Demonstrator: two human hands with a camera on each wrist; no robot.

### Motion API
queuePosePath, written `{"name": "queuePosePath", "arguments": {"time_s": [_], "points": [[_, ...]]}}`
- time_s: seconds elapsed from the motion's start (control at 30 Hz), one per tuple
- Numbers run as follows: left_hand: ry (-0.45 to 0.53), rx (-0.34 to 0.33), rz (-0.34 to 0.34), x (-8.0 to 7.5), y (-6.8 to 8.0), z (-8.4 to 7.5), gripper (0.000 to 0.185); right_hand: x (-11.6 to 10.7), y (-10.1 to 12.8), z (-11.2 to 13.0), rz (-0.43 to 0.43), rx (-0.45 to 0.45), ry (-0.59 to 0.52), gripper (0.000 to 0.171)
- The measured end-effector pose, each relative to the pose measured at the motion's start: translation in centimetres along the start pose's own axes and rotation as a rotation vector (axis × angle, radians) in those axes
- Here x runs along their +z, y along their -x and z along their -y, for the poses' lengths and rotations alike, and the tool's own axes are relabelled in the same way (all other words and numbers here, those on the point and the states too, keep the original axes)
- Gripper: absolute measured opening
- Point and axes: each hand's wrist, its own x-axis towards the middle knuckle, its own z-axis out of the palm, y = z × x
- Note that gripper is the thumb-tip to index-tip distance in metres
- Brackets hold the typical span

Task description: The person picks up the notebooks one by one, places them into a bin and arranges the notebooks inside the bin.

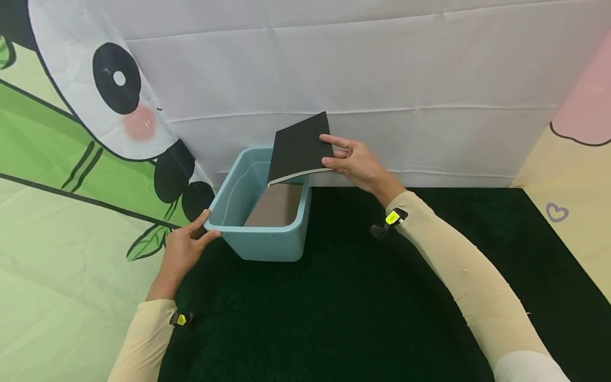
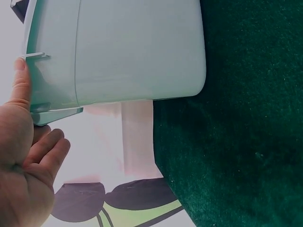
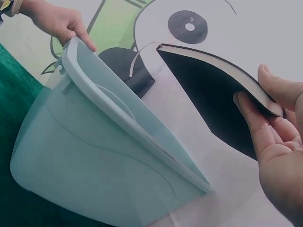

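My right hand (image 1: 360, 164) pinches a black notebook (image 1: 300, 148) by its right edge, thumb on one cover and fingers on the other. The notebook is tilted above the open top of a light blue plastic bin (image 1: 267, 244), overlapping its far right rim in the head view. In the right wrist view, the notebook's pale page edges show, and a thin ribbon (image 3: 134, 61) hangs from one corner. At the bin's near left corner, my left hand (image 1: 183, 252) grips the rim between thumb and fingers. A flat brownish-grey surface (image 1: 277, 207) lies inside the bin.
The bin stands on a dark green cloth-covered table (image 1: 363, 313), towards its back left. Behind it hangs a white printed backdrop (image 1: 382, 69) with a cartoon panda face at the left. The table's right edge runs beside a yellow and pink part of the backdrop.
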Motion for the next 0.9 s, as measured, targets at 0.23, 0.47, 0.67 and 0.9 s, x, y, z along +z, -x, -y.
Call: {"name": "queuePosePath", "arguments": {"time_s": [0.23, 0.47, 0.67, 0.9], "points": [[0.000, 0.014, -0.015, 0.1, 0.0, 0.1, 0.071, 1.9, -1.6, -1.3, -0.011, 0.026, 0.002, 0.062], [-0.013, 0.025, -0.032, 0.0, 0.1, 0.1, 0.070, 3.9, -2.7, -2.6, -0.060, 0.072, 0.091, 0.061], [0.001, 0.023, -0.021, -0.1, 0.1, -0.1, 0.069, 5.3, -3.8, -3.3, -0.079, 0.103, 0.131, 0.062], [-0.007, 0.025, -0.020, 0.1, 0.0, 0.0, 0.069, 6.6, -4.6, -4.3, -0.068, 0.146, 0.123, 0.062]]}}
